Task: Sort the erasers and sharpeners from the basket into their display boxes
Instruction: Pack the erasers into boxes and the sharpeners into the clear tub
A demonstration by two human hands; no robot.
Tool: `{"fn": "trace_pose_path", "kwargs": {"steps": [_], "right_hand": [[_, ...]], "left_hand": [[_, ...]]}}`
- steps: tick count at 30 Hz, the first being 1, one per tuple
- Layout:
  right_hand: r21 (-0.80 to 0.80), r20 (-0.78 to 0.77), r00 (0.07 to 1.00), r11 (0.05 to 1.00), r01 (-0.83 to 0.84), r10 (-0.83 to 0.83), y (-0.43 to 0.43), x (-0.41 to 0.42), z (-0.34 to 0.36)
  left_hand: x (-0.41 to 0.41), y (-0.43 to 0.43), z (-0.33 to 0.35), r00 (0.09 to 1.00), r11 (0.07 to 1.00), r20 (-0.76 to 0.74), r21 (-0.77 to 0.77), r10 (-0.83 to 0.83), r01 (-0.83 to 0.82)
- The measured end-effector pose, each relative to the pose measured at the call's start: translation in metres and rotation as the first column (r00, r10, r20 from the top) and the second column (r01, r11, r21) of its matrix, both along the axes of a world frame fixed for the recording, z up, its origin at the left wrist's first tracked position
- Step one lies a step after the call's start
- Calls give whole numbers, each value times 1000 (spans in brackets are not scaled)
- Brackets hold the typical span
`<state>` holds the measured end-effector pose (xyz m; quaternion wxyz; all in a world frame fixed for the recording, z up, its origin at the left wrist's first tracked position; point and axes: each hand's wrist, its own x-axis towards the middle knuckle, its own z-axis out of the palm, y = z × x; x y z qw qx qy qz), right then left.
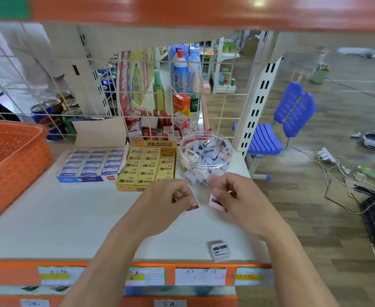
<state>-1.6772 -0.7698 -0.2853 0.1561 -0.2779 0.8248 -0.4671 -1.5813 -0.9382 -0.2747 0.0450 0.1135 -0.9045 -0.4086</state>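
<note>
Left hand point(166, 202) pinches a pink sharpener point(192, 206), right hand point(237, 196) a second pink sharpener point(215, 201), fingers curled — the clear tub point(182, 161) sits just beyond, nearer the right hand — grey sharpener point(220, 249) loose by the shelf point(71, 218) edge.

Both bare forearms extend forward from the lower edge and converge. The left hand point(168, 201), fingers curled, pinches a pink sharpener point(192, 206) at its fingertips. The right hand point(239, 196), likewise curled, pinches a second pink sharpener point(215, 201). The hands sit near each other, apart.
</note>
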Motion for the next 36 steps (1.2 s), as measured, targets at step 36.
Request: {"fn": "trace_pose_path", "kwargs": {"steps": [36], "right_hand": [[0, -176, 974, 989, 147, -145, 2, -46, 34]], "left_hand": [[-99, -28, 36, 959, 965, -243, -177, 149, -194]]}}
